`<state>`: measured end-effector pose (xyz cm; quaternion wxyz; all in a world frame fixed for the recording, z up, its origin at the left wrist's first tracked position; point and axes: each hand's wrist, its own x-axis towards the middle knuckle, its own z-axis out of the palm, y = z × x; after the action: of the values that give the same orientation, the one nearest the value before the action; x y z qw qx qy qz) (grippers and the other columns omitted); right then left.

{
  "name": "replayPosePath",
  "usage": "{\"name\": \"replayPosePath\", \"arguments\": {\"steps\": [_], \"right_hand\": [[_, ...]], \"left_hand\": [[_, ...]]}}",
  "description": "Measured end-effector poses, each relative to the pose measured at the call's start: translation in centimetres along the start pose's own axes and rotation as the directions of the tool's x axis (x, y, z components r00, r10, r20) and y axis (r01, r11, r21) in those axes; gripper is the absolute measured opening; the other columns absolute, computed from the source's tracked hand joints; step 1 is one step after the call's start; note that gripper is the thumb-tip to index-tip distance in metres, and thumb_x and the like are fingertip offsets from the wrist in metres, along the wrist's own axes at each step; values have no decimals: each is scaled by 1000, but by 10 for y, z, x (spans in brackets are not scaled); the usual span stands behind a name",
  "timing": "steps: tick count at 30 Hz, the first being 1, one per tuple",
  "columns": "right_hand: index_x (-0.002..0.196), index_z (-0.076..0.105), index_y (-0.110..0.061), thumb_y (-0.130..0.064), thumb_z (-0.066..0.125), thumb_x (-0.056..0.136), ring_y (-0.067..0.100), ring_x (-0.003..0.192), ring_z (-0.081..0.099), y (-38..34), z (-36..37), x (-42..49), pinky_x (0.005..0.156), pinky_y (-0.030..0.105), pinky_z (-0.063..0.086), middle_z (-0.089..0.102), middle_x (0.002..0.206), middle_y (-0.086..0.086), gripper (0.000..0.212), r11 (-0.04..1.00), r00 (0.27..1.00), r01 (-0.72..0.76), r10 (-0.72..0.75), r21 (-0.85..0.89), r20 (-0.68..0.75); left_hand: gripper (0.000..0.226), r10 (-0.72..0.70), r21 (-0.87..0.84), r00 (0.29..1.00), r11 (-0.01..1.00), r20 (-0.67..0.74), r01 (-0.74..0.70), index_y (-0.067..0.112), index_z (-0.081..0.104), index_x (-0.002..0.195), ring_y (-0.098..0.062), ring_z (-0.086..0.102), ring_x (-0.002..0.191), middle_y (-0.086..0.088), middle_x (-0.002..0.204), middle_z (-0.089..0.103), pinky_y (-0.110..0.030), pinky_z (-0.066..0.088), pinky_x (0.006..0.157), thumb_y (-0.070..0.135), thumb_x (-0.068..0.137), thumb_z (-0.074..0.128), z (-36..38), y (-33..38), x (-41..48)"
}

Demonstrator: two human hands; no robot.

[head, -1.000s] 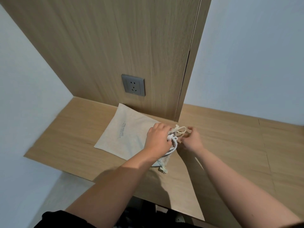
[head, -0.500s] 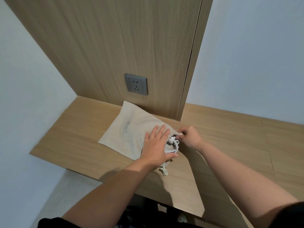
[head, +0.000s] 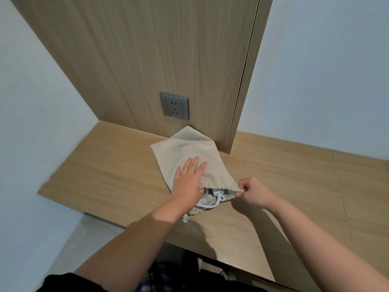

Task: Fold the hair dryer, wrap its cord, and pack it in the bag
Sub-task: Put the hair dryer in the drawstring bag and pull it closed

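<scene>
Since half a second ago the bag (head: 185,152) has swung round so its mouth faces me, and my right hand has drawn away from the left, stretching that mouth sideways.

Starting at the left, the wooden desk (head: 109,165) carries everything. The socket (head: 174,106) sits in the wall panel (head: 147,49) just above the bag's far corner, which now rides up against the panel.

My left hand (head: 189,182) lies flat on the cloth, fingers straight and together, gripping nothing. I judge it is there as an anchor, pinning bag and contents so the pull from the other side cannot drag them across the desk.

Below it, loops of white cord (head: 212,202) show in the open mouth, and a drawstring tassel (head: 185,220) trails toward the desk edge. The hair dryer's body is hidden; I take it to be inside, under my palm.

At the right, my right hand (head: 254,192) has thumb and forefinger pinched on the mouth's right corner. Whether they hold the hem or the drawstring there, I cannot tell. The pinch, I judge, serves to cinch the mouth over the cord.
</scene>
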<state>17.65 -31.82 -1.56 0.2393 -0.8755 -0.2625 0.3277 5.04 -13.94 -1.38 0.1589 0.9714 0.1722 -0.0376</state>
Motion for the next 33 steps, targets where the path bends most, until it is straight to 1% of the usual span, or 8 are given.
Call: {"name": "replayPosePath", "arguments": {"steps": [3,6,9,14,20,24,27,33], "right_hand": [[83,55,-17,-19,67,83,26,81,55,-5,11,-9,62,30,40,55,77,-4,12,992,997,62,-66,-111,-27],[142,30,-20,-28,82,68,25,120,50,-11,19,-15,99,36,44,42,137,-2,91,980,985,173,-174,-95,-1],[150,8,-22,-41,84,61,25,138,31,-16,33,-15,112,36,34,14,156,3,118,944,960,280,-278,-176,41],[144,26,-18,-43,77,70,26,126,47,-33,41,-5,96,36,43,35,146,3,94,946,944,289,-307,-149,-120],[149,4,-23,-46,86,54,25,138,32,-24,38,7,112,37,33,13,155,1,127,915,933,358,-346,-184,95],[143,23,-17,-48,81,61,33,116,55,-23,37,7,91,41,49,37,146,5,105,890,936,342,-350,-302,29],[125,43,-14,-56,74,66,34,97,62,-24,33,12,74,39,50,64,114,9,79,857,948,292,-319,-424,9],[115,49,-9,-54,66,77,35,92,62,-33,32,9,65,35,40,66,105,13,61,848,958,215,-280,-485,-65]], "left_hand": [[87,42,5,999,999,11,-42,27,7,154,-16,-7,150,2,164,-2,-39,1,122,48,88,61,5,-8,-11],[101,29,8,1000,1000,2,-29,28,2,154,-17,-4,150,2,164,-2,-41,5,122,63,80,60,12,-21,-25],[110,-32,-5,999,999,-8,32,30,0,154,-18,2,150,2,164,0,-43,13,121,69,73,62,19,-28,-35],[112,-41,-20,999,999,-15,40,30,-3,154,-19,7,149,0,163,0,-38,15,121,69,73,63,20,-26,-36],[111,-23,-32,1000,999,-6,23,31,-3,154,-19,10,149,0,164,0,-38,20,120,67,73,65,18,-30,-37],[108,-14,-26,1000,1000,-16,14,31,-3,154,-19,9,149,0,164,0,-37,19,120,65,76,64,16,-29,-36],[103,7,-42,1000,999,-22,-8,29,-1,154,-20,7,150,-2,164,-1,-36,16,121,61,80,63,12,-30,-33],[109,-84,117,994,990,65,76,35,-12,151,-25,17,146,-5,163,-3,-38,31,114,56,79,66,1,-32,-32]]}}
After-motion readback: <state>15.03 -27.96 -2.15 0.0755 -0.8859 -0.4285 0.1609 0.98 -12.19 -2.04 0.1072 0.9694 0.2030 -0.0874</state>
